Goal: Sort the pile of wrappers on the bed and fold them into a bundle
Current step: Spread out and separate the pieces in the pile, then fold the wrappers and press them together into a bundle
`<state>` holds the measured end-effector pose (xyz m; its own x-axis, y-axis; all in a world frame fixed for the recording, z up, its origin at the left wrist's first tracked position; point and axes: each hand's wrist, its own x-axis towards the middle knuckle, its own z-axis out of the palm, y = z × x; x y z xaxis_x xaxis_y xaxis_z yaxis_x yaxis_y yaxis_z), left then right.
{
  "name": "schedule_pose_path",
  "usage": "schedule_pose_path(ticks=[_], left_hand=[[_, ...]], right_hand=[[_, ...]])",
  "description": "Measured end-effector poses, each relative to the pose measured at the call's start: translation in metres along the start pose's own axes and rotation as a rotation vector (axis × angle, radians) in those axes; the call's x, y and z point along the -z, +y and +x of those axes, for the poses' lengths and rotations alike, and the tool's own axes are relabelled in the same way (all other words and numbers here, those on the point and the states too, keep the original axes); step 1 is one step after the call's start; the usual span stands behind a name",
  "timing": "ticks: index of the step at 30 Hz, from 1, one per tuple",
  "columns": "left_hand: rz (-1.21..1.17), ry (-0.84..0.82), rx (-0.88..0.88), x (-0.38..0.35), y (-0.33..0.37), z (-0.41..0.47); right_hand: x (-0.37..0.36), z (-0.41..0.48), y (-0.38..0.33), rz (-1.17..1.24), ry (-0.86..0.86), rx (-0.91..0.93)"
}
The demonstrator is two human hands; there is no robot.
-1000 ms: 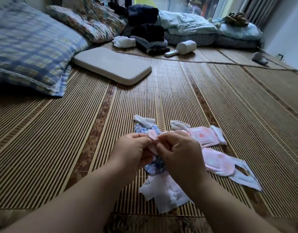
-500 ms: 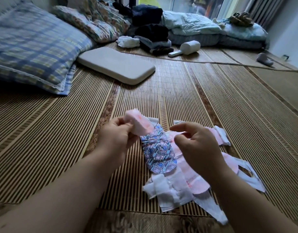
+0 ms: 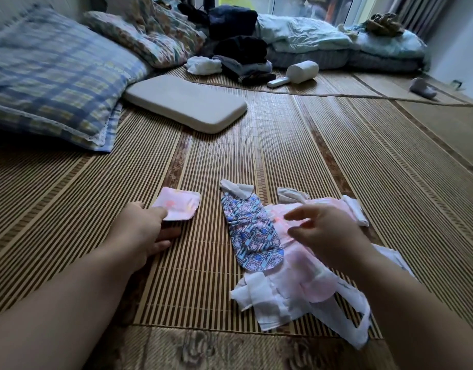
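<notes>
A bed covered by a striped woven bamboo mat (image 3: 69, 214) fills the view, seen from above by the person sitting on it. At the upper left lies a large blue and yellow checked pillow (image 3: 51, 73), its left side cut off by the frame. Just beside it sits a flat grey cushion (image 3: 184, 102). Along the far edge are folded quilts (image 3: 336, 46) and a heap of dark clothes (image 3: 238, 46), blurred and hard to tell apart; a white handheld device (image 3: 296, 73) lies near them.

Two bare forearms reach in from the bottom edge. Near the middle, a pile of wrappers (image 3: 291, 284) lies on the mat: pink and white pieces overlapping, with a blue patterned wrapper (image 3: 252, 233) on its left side. The pile's right part is hidden behind the right arm.

Apart from the pile, to its left, a folded pink wrapper (image 3: 177, 206) lies flat on the mat. The left hand (image 3: 141, 231) touches its near corner, thumb over the edge; whether it is pinching or merely resting there cannot be told, since the fingers below are partly hidden.

The right hand (image 3: 328, 236) hovers over the pink pieces with fingers loosely spread, holding nothing.
</notes>
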<state>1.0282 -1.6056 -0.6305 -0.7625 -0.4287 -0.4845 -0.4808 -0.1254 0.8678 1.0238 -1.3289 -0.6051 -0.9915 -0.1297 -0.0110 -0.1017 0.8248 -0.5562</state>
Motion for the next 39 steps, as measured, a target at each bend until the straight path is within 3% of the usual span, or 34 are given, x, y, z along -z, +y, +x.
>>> schedule_pose_path(ticks=[3, 6, 9, 13, 16, 19, 26, 31, 34, 36, 39], left_hand=[[0.25, -0.168, 0.023, 0.01, 0.005, -0.009], [0.575, -0.093, -0.143, 0.018, 0.004, -0.008], [0.702, -0.023, -0.425, 0.016, 0.002, -0.014], [0.784, -0.153, -0.687, -0.001, -0.005, -0.028], [0.814, -0.331, -0.709, -0.016, -0.012, -0.035], [0.85, -0.408, -0.73, -0.03, -0.019, -0.038], [1.069, -0.302, -0.836, -0.06, -0.029, -0.037], [0.992, -0.254, -0.896, -0.069, -0.029, -0.035], [0.881, -0.228, -0.969, -0.072, -0.026, -0.037], [0.86, -0.256, -0.973, -0.072, -0.023, -0.037], [1.036, -0.397, -0.893, -0.067, -0.024, -0.034]], right_hand=[[-0.015, -0.001, -0.006, -0.086, -0.159, 0.094], [-0.026, -0.002, -0.008, -0.203, -0.28, 0.176], [-0.033, 0.0, -0.007, -0.248, -0.235, 0.187], [-0.037, 0.001, -0.006, -0.21, -0.136, 0.239], [-0.039, 0.001, -0.006, -0.223, -0.126, 0.245], [-0.042, 0.001, -0.006, -0.289, -0.116, 0.243], [-0.034, 0.001, -0.007, -0.204, -0.169, 0.171], [-0.028, -0.012, -0.009, -0.099, -0.155, 0.191], [-0.028, -0.016, -0.01, -0.155, -0.105, 0.225], [-0.03, -0.015, -0.011, -0.201, -0.052, 0.249], [-0.037, -0.013, -0.009, -0.227, -0.038, 0.25]])
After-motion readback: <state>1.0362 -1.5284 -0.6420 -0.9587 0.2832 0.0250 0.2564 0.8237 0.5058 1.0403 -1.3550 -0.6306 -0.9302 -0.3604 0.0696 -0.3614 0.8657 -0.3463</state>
